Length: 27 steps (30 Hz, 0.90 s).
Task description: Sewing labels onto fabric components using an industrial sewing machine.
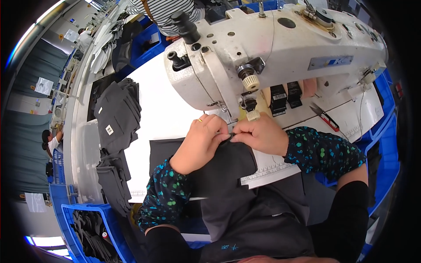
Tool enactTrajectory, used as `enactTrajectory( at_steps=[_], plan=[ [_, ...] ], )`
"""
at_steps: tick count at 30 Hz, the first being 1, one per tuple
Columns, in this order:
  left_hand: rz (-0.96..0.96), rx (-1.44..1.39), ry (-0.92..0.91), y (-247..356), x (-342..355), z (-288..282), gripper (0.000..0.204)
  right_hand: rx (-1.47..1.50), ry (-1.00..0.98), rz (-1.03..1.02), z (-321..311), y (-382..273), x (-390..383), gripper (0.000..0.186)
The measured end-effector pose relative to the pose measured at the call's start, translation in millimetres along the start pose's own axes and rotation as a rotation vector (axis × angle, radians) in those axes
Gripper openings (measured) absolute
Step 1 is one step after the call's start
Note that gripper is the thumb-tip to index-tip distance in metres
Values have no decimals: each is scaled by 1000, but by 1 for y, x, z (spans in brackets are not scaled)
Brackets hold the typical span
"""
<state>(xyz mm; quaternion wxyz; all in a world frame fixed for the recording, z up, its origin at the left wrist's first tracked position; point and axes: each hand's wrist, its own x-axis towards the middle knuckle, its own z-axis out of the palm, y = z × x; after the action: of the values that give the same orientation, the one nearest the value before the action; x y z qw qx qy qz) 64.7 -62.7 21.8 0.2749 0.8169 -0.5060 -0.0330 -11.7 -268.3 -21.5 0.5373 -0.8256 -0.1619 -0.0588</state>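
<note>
My left hand (197, 145) and my right hand (264, 136) meet just in front of a white sewing machine's (280, 46) needle area. Thumb and forefinger of each are closed in a pinch on the edge of a dark grey cloth piece (215, 173). The pinched edge stands slightly folded between the fingertips, close to the presser foot, which my fingers partly hide. The rest of the cloth spreads flat over the table's near edge toward my lap. Both forearms wear dark sleeve covers with a green and blue pattern.
Stacked dark cloth pieces (118, 111) lie at the left. Red-handled scissors (325, 117) and black label bundles (278, 100) rest right of the needle. A ruler strip (272, 174) marks the table's front. Blue bins stand at the lower left (109, 219) and right (388, 151).
</note>
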Motion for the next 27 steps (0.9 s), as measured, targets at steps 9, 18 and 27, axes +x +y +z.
enactTrajectory(
  at_steps=[9,18,27],
  plan=[
    [-256,-592,-322,-3,-5,-16,9,95,-81,10,1,-7,-1,16],
    [-321,-763,-416,-10,-5,-18,6,59,-91,10,-2,-6,-2,15],
    [-311,-803,-456,-26,-6,-21,9,105,-51,33,1,-4,-2,14]
  ],
)
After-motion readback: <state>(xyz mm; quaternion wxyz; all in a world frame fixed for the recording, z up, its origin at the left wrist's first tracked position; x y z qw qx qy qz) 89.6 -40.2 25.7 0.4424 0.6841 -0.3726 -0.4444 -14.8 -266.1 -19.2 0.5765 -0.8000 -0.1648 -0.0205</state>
